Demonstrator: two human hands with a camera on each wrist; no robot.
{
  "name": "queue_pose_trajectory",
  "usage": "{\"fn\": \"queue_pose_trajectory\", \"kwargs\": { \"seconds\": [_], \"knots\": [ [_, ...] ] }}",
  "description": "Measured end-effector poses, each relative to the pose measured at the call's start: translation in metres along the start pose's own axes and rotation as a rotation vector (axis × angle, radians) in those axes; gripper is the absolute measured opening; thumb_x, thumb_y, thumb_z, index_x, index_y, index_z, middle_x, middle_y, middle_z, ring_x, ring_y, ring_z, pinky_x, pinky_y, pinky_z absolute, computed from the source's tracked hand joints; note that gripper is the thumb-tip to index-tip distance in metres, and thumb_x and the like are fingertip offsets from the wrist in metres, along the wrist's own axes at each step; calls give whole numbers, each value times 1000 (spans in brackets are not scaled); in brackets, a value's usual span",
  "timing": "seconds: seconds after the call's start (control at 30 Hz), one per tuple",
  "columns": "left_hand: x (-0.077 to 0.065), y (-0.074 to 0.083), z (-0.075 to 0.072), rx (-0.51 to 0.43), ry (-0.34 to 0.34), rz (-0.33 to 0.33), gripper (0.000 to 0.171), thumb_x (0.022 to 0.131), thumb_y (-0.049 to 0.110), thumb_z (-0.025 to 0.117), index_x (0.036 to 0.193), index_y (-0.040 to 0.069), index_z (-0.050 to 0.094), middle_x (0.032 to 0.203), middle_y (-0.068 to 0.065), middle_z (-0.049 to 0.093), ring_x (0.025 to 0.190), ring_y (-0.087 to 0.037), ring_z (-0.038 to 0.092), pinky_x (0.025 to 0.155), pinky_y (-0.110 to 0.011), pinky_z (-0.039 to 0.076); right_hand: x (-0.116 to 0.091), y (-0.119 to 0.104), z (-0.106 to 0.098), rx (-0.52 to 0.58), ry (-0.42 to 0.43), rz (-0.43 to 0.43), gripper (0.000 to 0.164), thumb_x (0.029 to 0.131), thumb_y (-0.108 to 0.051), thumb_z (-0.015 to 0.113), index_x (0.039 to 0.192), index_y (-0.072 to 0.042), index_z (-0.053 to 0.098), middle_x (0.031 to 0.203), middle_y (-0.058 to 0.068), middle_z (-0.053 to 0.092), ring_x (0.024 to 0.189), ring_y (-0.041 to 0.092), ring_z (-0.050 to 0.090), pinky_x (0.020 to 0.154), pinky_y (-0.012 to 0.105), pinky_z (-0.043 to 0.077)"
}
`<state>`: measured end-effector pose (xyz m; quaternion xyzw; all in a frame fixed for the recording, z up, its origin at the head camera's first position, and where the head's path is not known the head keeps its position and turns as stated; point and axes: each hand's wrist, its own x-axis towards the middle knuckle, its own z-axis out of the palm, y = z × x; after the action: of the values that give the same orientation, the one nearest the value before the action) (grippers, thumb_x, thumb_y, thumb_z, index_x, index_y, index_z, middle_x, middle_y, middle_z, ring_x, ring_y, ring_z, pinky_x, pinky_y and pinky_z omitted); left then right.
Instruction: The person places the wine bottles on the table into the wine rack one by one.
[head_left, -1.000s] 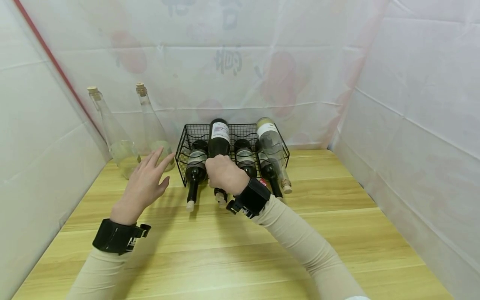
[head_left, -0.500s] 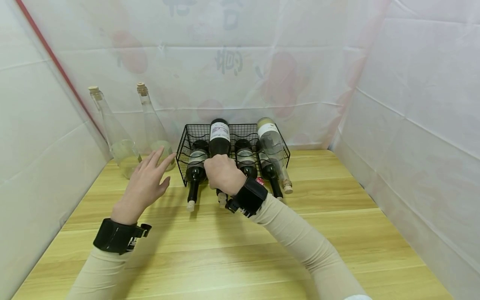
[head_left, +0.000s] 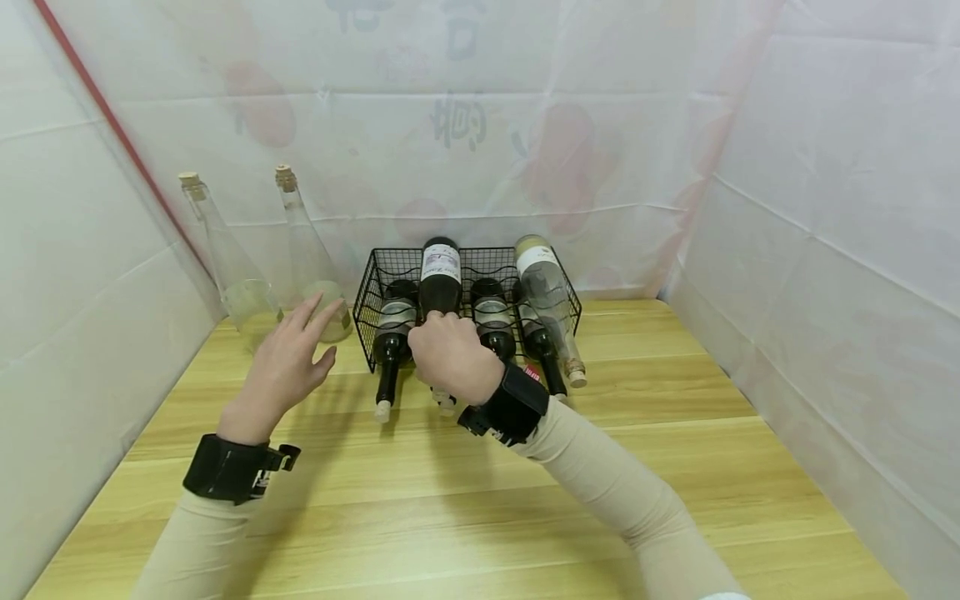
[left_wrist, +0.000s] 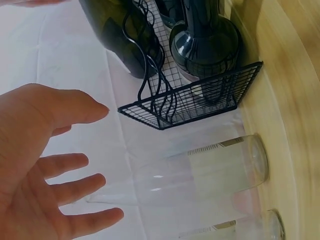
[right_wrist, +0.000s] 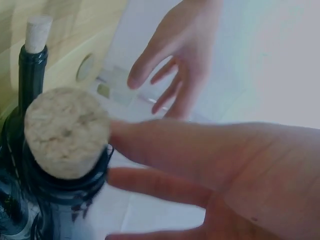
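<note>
My right hand grips a dark corked wine bottle by its neck and shoulder. This bottle lies on the upper tier of a black wire wine rack, its base toward the back and its cork facing front. In the right wrist view, thumb and fingers come up against the neck. My left hand hovers left of the rack with fingers spread, holding nothing. Behind it stand two clear corked bottles, also seen as a clear bottle beside the rack in the left wrist view.
On the lower tier lie several dark bottles, among them a left one and a middle one. A clear corked bottle lies on the upper right. The wooden table is bounded by white sheets.
My right wrist has shifted slightly to the right, and the bottle's cork is more covered by the hand. The left hand has drifted slightly; the rack stays put.
</note>
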<state>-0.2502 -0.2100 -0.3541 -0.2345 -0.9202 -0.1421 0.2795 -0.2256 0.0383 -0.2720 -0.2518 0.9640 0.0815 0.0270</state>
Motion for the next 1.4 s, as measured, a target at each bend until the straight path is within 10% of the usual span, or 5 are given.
{"fn": "queue_pose_trajectory", "kwargs": {
  "seconds": [0.3, 0.63, 0.93, 1.4],
  "knots": [
    [5, -23, 0, -163, 30, -102, 75, 86, -2, 73, 153, -5, 39, 150, -35, 47, 128, -58, 52, 101, -69, 48, -28, 6, -9, 78, 11, -257, 46, 91, -43, 79, 135, -32, 69, 133, -4, 66, 116, 20, 65, 78, 37, 59],
    [34, -50, -12, -302, -62, -332, 81, 97, 11, 66, 160, -10, 19, 149, -44, 40, 126, -62, 48, 106, -73, 39, -33, 16, -2, 268, -224, -679, 48, 91, -29, 81, 137, -20, 68, 151, 2, 59, 143, 16, 52, 119, 26, 42],
    [62, -69, -10, -437, -165, -553, 98, 103, 32, 61, 164, 0, -10, 169, -33, 0, 154, -56, 13, 123, -70, 19, -39, 16, 2, 223, -289, -685, 48, 89, -26, 83, 135, -20, 69, 144, -3, 64, 139, 14, 55, 116, 22, 43],
    [82, -91, 23, -563, -245, -693, 109, 96, 28, 72, 162, -3, -8, 168, -35, 6, 153, -57, 16, 123, -70, 22, -61, 3, 2, 151, -385, -790, 50, 92, -28, 79, 140, -25, 65, 149, -4, 59, 143, 9, 52, 115, 15, 40]
  ]
}}
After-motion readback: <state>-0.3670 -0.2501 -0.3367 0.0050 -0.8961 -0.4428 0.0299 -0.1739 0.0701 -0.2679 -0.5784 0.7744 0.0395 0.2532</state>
